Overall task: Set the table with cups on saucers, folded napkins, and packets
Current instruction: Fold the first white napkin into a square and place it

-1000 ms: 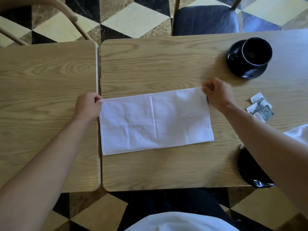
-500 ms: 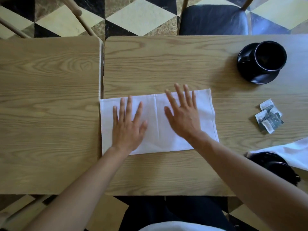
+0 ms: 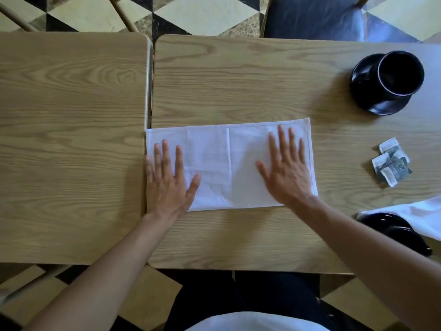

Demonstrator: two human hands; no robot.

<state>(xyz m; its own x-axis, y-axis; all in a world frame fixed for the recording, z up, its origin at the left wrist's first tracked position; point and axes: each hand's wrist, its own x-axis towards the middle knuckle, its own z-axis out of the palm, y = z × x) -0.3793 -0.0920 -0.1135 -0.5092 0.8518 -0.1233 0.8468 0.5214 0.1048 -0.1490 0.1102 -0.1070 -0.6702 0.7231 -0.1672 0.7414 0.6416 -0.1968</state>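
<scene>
Wooden table (image 3: 238,80), centre frame: white napkin (image 3: 222,163) lies half-folded, left hand (image 3: 168,185) and right hand (image 3: 287,172) flat, fingers spread, pressing. Uneven pressure could skew its crease.

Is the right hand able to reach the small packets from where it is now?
Probably yes. The right hand lies flat on the white napkin, and only bare table shows between it and the packets to its right.

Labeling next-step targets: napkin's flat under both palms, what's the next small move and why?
Probably pinch the napkin's right end with the right hand and fold it toward the left hand: it lies smoothed as a long strip with a centre crease, so it is not fully folded yet.
</scene>
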